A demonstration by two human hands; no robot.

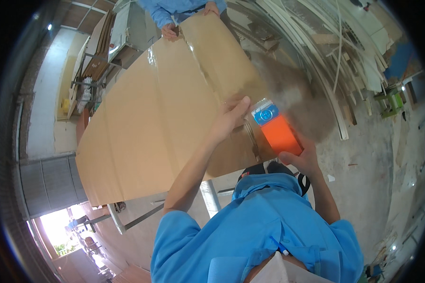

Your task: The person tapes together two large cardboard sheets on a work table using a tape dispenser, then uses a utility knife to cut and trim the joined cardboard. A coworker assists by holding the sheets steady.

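A workshop is showing: pale strips [363,66] are lying heaped at two o'clock, brown boards [100,45] are resting at ten.

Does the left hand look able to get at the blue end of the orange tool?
Likely yes: the left hand is close beside the blue end, with nothing visible between them.

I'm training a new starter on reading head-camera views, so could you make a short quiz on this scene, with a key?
1. Which of the wearer's hands holds the orange tool?
A) left
B) right

2. True or false: the orange tool is on the wearer's left of their left hand.

3. Fill in: the co-worker's hands are at the far edge of the ____.

Key:
1. B, the right hand.
2. False; the left hand is to the left of the tool.
3. Cardboard.
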